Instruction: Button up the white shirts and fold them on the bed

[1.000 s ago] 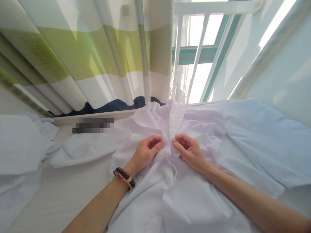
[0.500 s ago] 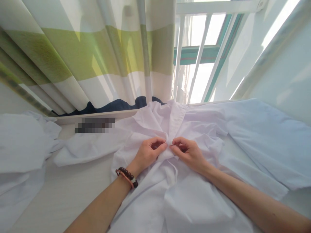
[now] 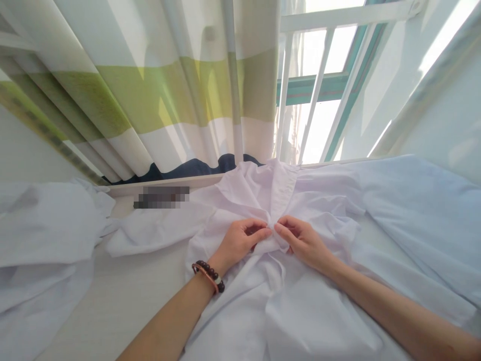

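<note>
A white shirt [image 3: 300, 311] lies spread on a pale table [image 3: 112, 301], its collar toward the window. My left hand [image 3: 242, 241], with a dark bead bracelet on the wrist, pinches the shirt's front edge near the collar. My right hand [image 3: 302, 240] pinches the facing front edge. The fingertips of both hands meet at the middle of the shirt, thumbs pressed against the cloth.
Another white garment [image 3: 41, 240] is heaped at the left of the table. A pale blue shirt [image 3: 421, 215] lies at the right. A green and cream striped curtain [image 3: 161, 90] and a barred window [image 3: 319, 90] stand behind the table's far edge.
My two hands have drawn together until the fingertips touch, bringing the shirt's front edges closer. The view has shifted so everything sits slightly right and lower.
</note>
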`<state>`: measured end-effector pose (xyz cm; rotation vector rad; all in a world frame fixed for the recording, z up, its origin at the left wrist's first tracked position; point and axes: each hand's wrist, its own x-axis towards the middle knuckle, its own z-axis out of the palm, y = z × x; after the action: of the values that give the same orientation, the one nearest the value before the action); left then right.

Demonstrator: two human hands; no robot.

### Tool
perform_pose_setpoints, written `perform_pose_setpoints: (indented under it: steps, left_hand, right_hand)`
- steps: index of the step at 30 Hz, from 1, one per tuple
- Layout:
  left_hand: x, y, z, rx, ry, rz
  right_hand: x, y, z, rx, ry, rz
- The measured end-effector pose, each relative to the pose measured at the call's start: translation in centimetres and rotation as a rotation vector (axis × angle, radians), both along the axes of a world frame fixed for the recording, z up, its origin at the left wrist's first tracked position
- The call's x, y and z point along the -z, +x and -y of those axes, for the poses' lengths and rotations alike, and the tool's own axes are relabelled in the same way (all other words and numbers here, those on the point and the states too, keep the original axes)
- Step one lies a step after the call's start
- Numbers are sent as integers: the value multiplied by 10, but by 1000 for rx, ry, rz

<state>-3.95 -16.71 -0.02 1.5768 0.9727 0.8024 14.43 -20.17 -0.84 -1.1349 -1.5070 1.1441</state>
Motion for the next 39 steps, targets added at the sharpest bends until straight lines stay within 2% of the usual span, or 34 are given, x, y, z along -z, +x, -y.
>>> perform_pose_setpoints:
  steps: [6, 10, 14, 19, 23, 30, 34, 39]
  left_hand:
    - [2, -1, -2, -4, 1, -13]
    - [1, 0, -3, -11, 18, 3]
    - [-2, 1, -2, -18, 47, -18]
    - [-6, 2, 1, -38, 90, -71]
    - [-8, 2, 4, -28, 92, -108]
    - [-10, 2, 4, 18, 36, -121]
    - [-9, -1, 0, 72, -17, -89]
    - [-8, -6, -6, 105, -17, -88]
  right_hand:
    - [0, -1, -2, 31, -64, -80]
    - [-3, 0, -1, -3, -32, -98]
    - [-1, 1, 0, 25, 9, -81]
    - [2, 2, -1, 126, 150, 41]
    - [1, 5, -1, 122, 254, 82]
    - [1, 9, -2, 5, 30, 23]
    - [1, 9, -1, -46, -16, -9]
    - [1, 6, 1, -12, 11, 46]
